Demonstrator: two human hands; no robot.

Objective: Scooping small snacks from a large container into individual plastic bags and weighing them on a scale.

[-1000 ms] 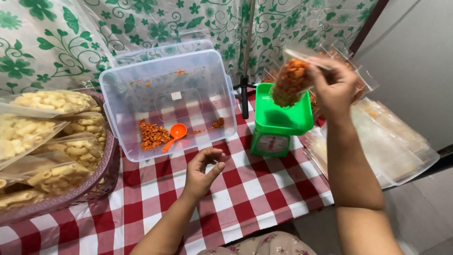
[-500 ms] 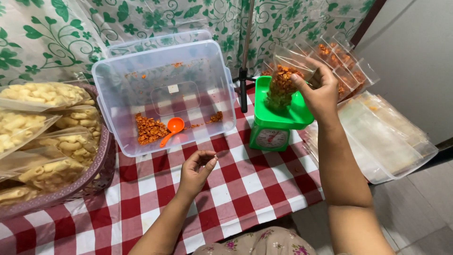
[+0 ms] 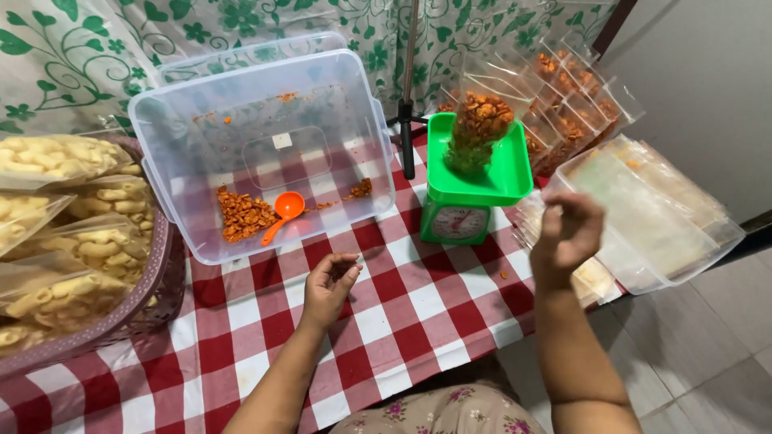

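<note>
A clear bag of orange snack pieces (image 3: 476, 130) stands upright on the green tray of a small kitchen scale (image 3: 469, 189). My right hand (image 3: 568, 231) hovers right of the scale, fingers loosely curled and blurred, holding nothing. My left hand (image 3: 330, 283) rests palm up on the red and white checked tablecloth (image 3: 402, 321), fingers half curled and empty, just in front of a large clear plastic tub (image 3: 265, 137). Inside the tub lie a small heap of orange snacks (image 3: 241, 214) and an orange scoop (image 3: 283, 212).
A purple basket (image 3: 137, 309) at the left holds bags of pale yellow snacks (image 3: 60, 233). Filled bags of orange snacks (image 3: 575, 112) lie behind the scale. A clear tray of empty plastic bags (image 3: 643, 213) sits at the right table edge. A dark stand pole (image 3: 408, 96) rises behind the tub.
My right hand set the bag of orange snacks down on the scale tray, let go and drew back toward me. My left hand stayed on the cloth.
</note>
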